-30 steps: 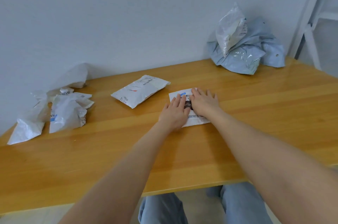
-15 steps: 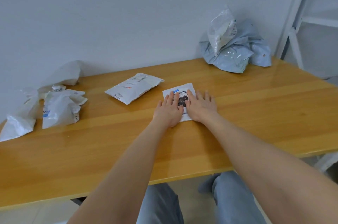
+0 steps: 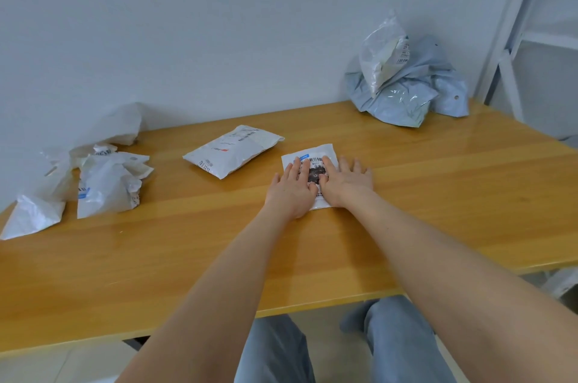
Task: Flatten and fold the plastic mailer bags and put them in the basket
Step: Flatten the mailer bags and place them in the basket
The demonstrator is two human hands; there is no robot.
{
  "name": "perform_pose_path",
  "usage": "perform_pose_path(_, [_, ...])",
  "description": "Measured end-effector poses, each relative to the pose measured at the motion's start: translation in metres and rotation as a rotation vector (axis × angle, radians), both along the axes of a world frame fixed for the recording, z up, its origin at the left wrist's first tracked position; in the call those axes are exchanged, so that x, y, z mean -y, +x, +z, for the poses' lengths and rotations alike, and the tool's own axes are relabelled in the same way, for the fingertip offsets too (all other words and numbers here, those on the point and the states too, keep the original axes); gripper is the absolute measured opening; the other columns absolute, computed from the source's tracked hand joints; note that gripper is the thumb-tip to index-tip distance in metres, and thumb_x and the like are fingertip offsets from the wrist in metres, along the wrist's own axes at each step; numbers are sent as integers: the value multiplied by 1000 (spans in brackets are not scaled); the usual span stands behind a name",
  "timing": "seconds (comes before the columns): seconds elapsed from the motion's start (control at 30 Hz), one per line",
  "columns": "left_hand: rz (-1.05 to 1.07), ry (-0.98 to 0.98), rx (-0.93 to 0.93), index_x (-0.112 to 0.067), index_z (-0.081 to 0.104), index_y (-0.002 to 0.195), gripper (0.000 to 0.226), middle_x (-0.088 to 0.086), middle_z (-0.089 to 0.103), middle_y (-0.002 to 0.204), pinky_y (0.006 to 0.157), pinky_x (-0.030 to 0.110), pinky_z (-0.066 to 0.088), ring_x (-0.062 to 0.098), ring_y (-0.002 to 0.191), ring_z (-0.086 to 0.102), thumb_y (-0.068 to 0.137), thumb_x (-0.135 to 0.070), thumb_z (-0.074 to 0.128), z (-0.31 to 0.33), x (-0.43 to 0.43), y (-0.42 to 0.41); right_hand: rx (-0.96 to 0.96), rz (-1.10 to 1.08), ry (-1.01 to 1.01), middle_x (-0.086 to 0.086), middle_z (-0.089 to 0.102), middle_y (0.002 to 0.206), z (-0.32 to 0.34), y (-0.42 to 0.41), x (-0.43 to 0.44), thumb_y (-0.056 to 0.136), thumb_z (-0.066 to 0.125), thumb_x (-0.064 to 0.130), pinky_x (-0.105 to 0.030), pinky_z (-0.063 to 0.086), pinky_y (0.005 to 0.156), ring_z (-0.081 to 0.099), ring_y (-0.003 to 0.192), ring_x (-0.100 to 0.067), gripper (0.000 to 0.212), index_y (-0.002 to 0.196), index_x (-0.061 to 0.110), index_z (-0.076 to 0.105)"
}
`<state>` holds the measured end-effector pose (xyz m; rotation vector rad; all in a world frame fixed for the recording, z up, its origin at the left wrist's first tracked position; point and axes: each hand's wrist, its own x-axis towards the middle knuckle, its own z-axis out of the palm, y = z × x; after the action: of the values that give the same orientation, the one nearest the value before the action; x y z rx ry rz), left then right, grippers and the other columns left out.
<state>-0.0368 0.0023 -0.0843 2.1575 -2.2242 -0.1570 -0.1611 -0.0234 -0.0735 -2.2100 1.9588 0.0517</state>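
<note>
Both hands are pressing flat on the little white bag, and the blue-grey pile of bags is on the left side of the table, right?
Not quite. The head view shows the blue-grey pile at the far right corner of the table. The left hand and right hand do press flat on the little white bag.

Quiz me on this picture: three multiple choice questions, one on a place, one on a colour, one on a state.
1. Where is the grey-blue pile of bags? A) back right of the table, by the wall. B) on the floor. C) on a lap.
2. What colour are the crumpled bags at the left? A) black. B) white. C) red.
3. How is the small mailer at the centre? A) held in the air. B) balled up. C) pressed flat on the table.
1 A, it sits against the wall at far right. 2 B, white plastic. 3 C, left hand and right hand lie on it, fingers straight.
</note>
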Motion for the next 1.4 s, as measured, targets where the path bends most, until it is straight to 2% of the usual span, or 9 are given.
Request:
perform_pose_path(0.23, [0,-48,-26,-20,11,153,57,5,12,160,115,42,24,24,144,19,101,-39,25,10,1,4,19,5,-64,-8,27,154,8,3,1,100,25,46,-48,24,109,24,139,-35,53,150,29,18])
perform_pose_path(0.37, [91,-331,51,-17,27,148,56,8,36,147,103,38,36,25,131,38,96,-28,44,34,7,32,200,-108,-133,-8,43,140,19,-2,6,84,52,66,-41,36,98,38,130,-29,73,137,17,38])
perform_pose_path(0.6, [442,-92,188,-15,8,150,74,14,15,155,108,46,29,34,134,34,91,-20,52,33,8,104,437,-209,24,-5,57,122,25,-1,20,73,78,49,-35,46,75,57,111,-26,80,129,10,37])
perform_pose_path(0.83, [313,-136,280,-15,46,121,28,6,55,109,66,29,42,25,96,58,94,-14,44,31,2,96,653,-219,89,-3,65,100,23,-4,26,75,79,37,-35,53,77,64,94,-23,34,90,16,57])
perform_pose_path(0.97, [239,-165,182,-20,54,121,33,7,56,113,71,32,45,26,103,56,95,-35,40,38,0,83,1307,-430,88,-10,69,109,34,-6,27,86,71,25,-41,56,82,67,93,-26,27,107,10,63])
perform_pose_path(1.07, [162,-178,38,-23,61,121,41,10,58,116,83,37,45,28,106,54,98,-35,29,42,-2,64,1549,-515,12,-9,69,102,50,-7,30,89,68,24,-27,54,56,67,79,-23,26,110,9,63])
perform_pose_path(1.13, [106,-197,-88,-22,62,123,42,11,61,119,86,36,44,28,109,55,100,-31,28,41,-1,54,1571,-533,8,-5,66,88,59,-5,29,90,66,27,-17,41,37,62,66,-18,23,105,10,62])
perform_pose_path(1.27, [78,-221,-378,-9,64,108,37,8,70,109,75,32,47,25,87,62,100,-22,31,49,2,49,1536,-553,83,-5,63,87,61,2,27,93,55,15,-32,53,68,62,74,-22,18,109,9,60])
perform_pose_path(1.4, [278,-450,-435,-18,58,122,41,-1,65,115,75,32,47,23,101,58,92,-6,33,59,-1,65,1426,-524,126,-7,57,76,59,10,29,91,45,4,-26,44,55,54,59,-20,23,109,3,60])
